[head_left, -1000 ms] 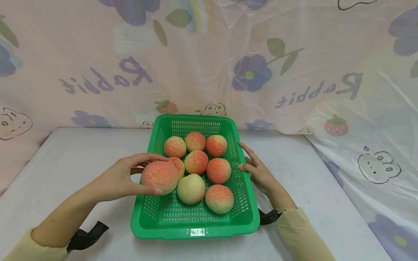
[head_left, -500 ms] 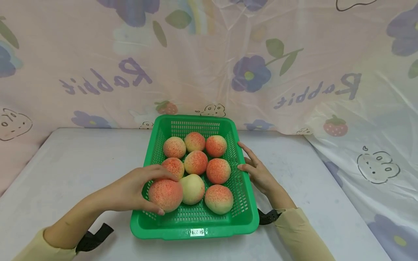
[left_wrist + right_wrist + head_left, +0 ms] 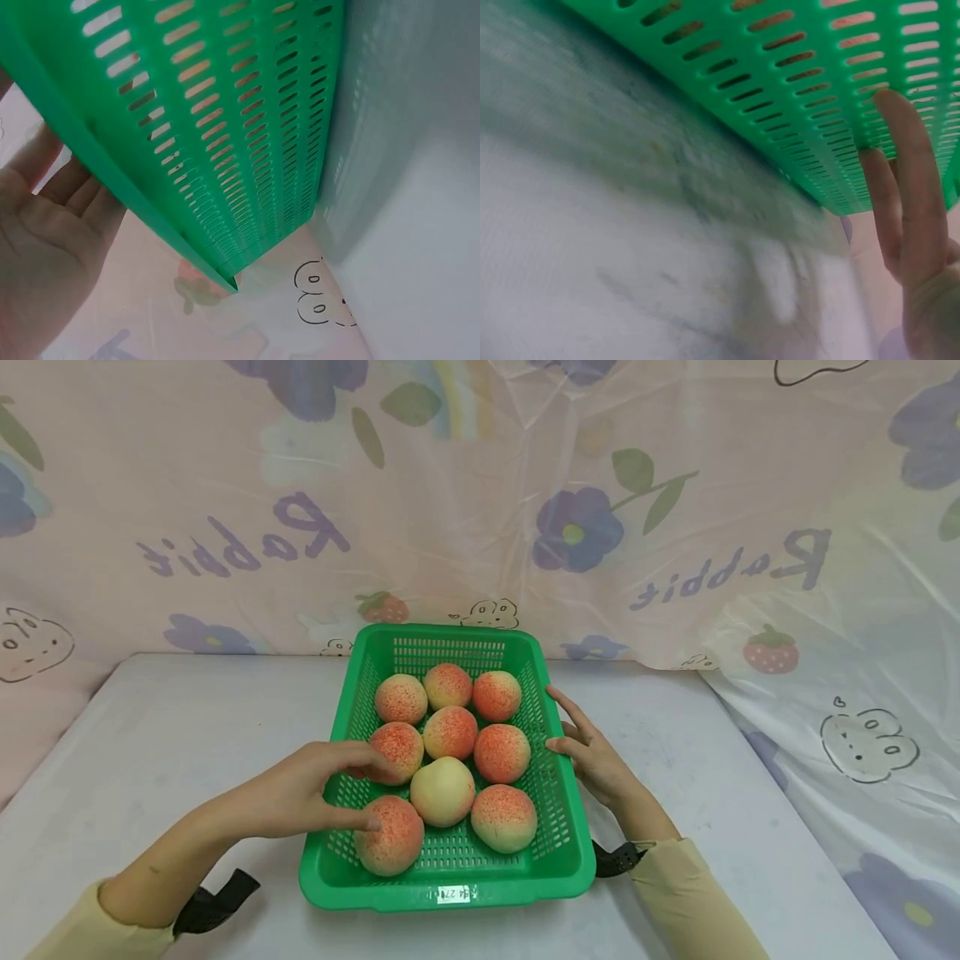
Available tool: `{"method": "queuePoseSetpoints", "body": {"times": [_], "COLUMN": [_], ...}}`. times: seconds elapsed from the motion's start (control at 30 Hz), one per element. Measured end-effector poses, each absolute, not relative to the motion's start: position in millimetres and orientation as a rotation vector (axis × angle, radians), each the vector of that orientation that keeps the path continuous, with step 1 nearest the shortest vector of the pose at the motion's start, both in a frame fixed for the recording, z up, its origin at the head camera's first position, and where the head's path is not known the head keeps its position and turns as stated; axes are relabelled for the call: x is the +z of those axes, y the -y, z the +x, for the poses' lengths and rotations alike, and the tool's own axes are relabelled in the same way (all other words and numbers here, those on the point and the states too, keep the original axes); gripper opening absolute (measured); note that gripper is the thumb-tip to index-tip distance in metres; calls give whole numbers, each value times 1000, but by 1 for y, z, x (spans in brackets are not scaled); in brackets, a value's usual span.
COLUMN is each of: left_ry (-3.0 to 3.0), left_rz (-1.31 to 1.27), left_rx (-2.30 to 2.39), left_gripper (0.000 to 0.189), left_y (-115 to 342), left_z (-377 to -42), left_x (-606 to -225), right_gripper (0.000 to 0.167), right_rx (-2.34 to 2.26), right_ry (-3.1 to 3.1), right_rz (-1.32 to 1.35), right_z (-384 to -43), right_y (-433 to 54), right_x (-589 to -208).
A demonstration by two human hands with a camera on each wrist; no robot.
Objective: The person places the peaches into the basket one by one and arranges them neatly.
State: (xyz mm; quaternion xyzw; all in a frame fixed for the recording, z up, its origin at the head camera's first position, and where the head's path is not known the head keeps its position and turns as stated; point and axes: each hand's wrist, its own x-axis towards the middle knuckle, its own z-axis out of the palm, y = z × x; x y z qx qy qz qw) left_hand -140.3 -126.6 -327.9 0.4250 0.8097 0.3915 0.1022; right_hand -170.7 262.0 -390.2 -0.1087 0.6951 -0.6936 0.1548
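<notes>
In the head view a green plastic basket (image 3: 480,893) holds several red-and-yellow peaches, such as a peach (image 3: 450,732) in the middle and a paler one (image 3: 442,792). My left hand (image 3: 300,793) reaches over the basket's left rim. Its thumb lies over the near-left peach (image 3: 392,843), which sits in the basket's corner; its other fingers are spread away, beside another peach (image 3: 397,747). My right hand (image 3: 600,760) holds the right rim, thumb and index finger over the edge. In the right wrist view, its fingers (image 3: 915,180) touch the slotted outer wall (image 3: 780,82).
The basket stands on a white-covered table (image 3: 210,710). Behind it hangs a printed curtain (image 3: 450,510) with flowers and rabbits. Black wrist straps (image 3: 217,902) sit at both wrists.
My left hand lowered the peach into the basket's near-left corner and let go of it, and its fingers moved off. The pale peach shifted slightly. My right hand stayed at the rim.
</notes>
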Motion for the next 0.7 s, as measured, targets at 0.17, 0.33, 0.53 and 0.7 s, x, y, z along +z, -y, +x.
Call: {"method": "queuePoseSetpoints", "body": {"times": [0.17,0.33,0.53,0.7], "left_ry": [-2431,-2471,-2506,-2575], "left_rz": [1200,1128,1055,953], "left_rx": [1169,1226,1334,1379], "left_gripper": [40,34,25,20], "left_y": [128,125,124,125], "left_z": [-142,-144,-146,-147], "left_x": [-321,-305,-285,-272], "right_gripper": [78,78,77,78], "right_rx": [-1977,-1983,-1988,-1975], "right_ry": [-2002,-1992,-1984,-1987], "right_rz": [-311,-310,-315,-308], "right_z": [-171,-170,-170,-171], "right_y": [-262,-262,-262,-262], "right_x": [-390,-390,-390,-389]}}
